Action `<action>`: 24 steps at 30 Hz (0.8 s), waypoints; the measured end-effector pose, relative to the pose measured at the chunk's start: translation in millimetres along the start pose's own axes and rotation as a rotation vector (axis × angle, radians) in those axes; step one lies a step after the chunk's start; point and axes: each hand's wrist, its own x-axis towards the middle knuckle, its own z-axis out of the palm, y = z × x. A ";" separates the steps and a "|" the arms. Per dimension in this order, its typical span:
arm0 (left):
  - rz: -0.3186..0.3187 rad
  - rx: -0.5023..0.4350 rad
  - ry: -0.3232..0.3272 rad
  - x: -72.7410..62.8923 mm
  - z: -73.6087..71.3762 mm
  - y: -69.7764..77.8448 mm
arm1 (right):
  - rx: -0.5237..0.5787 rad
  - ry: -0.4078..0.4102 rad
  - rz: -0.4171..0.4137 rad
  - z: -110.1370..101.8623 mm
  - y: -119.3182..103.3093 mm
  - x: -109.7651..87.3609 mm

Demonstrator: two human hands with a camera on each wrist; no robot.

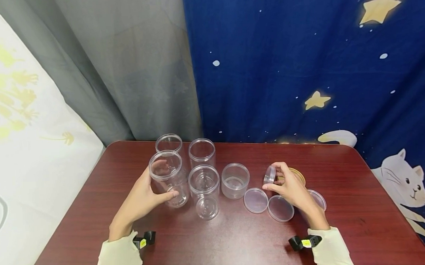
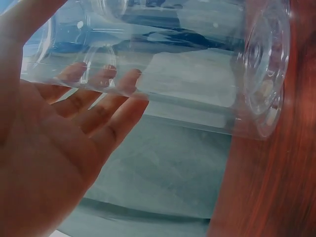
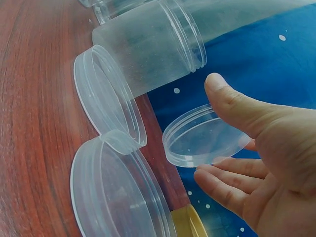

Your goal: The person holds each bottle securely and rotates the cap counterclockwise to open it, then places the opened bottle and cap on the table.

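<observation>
My left hand [image 1: 144,194] is wrapped around a tall clear plastic jar [image 1: 166,176], thumb on the near side and fingers behind the wall. In the left wrist view the fingertips [image 2: 129,81] show at the side of this jar [image 2: 192,79], whose base points toward the tabletop. Over the right half of the table, my right hand [image 1: 291,186] pinches a clear round lid [image 1: 269,175], which is tilted up on edge. The right wrist view shows that lid [image 3: 202,138] between thumb and fingers, with part of its rim hidden by the thumb.
Other tall clear jars [image 1: 204,180] stand beside the held one, and a shorter clear jar [image 1: 235,183] is to their right. Clear lids [image 1: 256,200] lie flat near the right hand. A yellow lid [image 1: 300,176] is partly hidden behind it. Curtains [image 1: 267,86] hang behind the table.
</observation>
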 end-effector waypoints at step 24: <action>-0.001 0.000 -0.058 5.4 8.4 -11.1 | 0.095 -0.001 0.107 8.3 7.6 2.8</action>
